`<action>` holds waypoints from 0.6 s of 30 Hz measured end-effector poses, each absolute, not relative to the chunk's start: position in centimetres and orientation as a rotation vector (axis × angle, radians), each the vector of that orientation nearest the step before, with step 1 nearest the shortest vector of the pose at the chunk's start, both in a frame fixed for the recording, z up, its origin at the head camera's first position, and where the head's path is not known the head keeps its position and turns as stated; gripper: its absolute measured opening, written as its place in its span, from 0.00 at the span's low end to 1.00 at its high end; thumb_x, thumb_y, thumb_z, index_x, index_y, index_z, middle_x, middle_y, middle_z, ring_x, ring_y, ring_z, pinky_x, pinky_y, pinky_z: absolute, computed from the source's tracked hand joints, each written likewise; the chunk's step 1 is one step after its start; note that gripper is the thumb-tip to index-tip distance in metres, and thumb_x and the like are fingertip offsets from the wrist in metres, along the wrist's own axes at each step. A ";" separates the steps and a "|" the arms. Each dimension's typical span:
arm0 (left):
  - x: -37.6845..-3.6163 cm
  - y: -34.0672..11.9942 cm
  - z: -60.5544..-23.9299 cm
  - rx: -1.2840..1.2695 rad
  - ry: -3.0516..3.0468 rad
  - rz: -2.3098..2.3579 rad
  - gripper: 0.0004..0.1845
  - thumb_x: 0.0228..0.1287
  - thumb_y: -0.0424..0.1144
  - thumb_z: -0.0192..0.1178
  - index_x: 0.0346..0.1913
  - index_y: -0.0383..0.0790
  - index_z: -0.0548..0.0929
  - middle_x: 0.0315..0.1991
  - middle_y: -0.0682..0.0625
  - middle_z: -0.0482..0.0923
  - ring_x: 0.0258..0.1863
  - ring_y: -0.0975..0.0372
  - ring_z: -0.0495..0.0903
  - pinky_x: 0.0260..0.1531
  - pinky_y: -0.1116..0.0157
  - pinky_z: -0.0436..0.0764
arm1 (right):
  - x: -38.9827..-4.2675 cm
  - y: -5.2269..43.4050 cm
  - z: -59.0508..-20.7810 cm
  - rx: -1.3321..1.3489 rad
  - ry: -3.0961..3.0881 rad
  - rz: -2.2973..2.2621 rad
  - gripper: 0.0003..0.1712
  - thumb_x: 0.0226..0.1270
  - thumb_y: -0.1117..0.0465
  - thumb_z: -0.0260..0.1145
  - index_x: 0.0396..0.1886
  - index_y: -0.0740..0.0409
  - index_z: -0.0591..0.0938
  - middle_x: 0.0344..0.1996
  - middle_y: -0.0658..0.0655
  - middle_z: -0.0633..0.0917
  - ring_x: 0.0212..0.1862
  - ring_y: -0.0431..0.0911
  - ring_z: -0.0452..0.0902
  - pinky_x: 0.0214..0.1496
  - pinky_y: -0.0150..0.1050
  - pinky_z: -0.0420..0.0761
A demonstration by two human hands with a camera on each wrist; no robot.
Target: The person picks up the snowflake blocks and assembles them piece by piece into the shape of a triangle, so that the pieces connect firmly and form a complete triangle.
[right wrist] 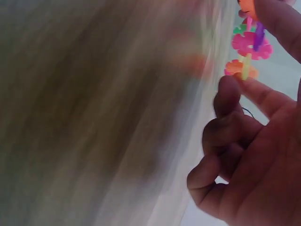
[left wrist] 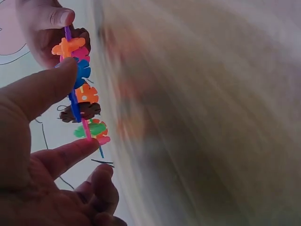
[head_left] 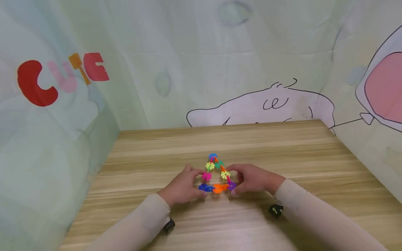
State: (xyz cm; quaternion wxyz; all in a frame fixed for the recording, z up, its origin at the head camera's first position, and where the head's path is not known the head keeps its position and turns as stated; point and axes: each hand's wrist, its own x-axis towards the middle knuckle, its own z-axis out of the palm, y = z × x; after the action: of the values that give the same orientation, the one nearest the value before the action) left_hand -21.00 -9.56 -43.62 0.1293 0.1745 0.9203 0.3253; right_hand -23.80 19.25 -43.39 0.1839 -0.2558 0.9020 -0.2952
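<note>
Plastic snowflake discs slotted together form a triangle, held between both hands. A light-blue disc (head_left: pixel 213 156) tops it, and an orange disc (head_left: pixel 217 189) sits mid-base. My left hand (head_left: pixel 183 184) pinches the lower left corner, its thumb by a dark-blue disc (head_left: pixel 203 188) and its index finger at a pink disc (head_left: pixel 206 176). On the other side my right hand (head_left: pixel 255 178) grips the lower right corner, thumb at a purple disc (head_left: pixel 232 185), index finger near a yellow disc (head_left: pixel 225 175). In the left wrist view the triangle appears edge-on, raised off the tabletop.
A wood-grain table (head_left: pixel 150 150) lies below the hands. Pale printed curtains (head_left: pixel 176 45) enclose it at the back and sides, with a cartoon figure and red and pink letters. Dark wrist devices show under both sleeves (head_left: pixel 307 202).
</note>
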 end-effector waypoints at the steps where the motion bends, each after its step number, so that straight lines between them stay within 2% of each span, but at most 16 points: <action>1: -21.1 -9.4 -43.6 0.507 2.675 0.922 0.42 0.55 0.45 0.81 0.72 0.41 0.77 0.56 0.43 0.70 0.48 0.54 0.77 0.58 0.50 0.81 | -23.8 19.3 -43.5 -0.707 2.542 -0.814 0.46 0.54 0.50 0.85 0.73 0.49 0.76 0.29 0.51 0.80 0.34 0.45 0.74 0.38 0.40 0.77; 7: -21.4 -8.7 -43.9 0.488 2.703 0.785 0.44 0.53 0.49 0.82 0.72 0.41 0.77 0.54 0.44 0.71 0.43 0.56 0.76 0.53 0.53 0.82 | -24.0 19.2 -44.0 -0.643 2.545 -0.732 0.48 0.53 0.46 0.85 0.74 0.42 0.75 0.30 0.51 0.81 0.35 0.45 0.75 0.42 0.42 0.77; 18: -21.7 -8.4 -43.6 0.426 2.738 0.696 0.44 0.52 0.50 0.83 0.71 0.41 0.77 0.54 0.43 0.72 0.42 0.55 0.77 0.53 0.51 0.83 | -24.4 18.5 -43.7 -0.654 2.561 -0.694 0.52 0.53 0.47 0.86 0.77 0.43 0.72 0.27 0.51 0.81 0.31 0.44 0.74 0.39 0.41 0.76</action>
State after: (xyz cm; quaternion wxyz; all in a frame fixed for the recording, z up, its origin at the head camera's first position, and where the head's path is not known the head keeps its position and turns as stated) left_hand -21.69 -8.44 -43.65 0.1418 0.1474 0.9487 0.2410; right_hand -24.37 18.55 -43.66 0.2031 -0.2342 0.9177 -0.2485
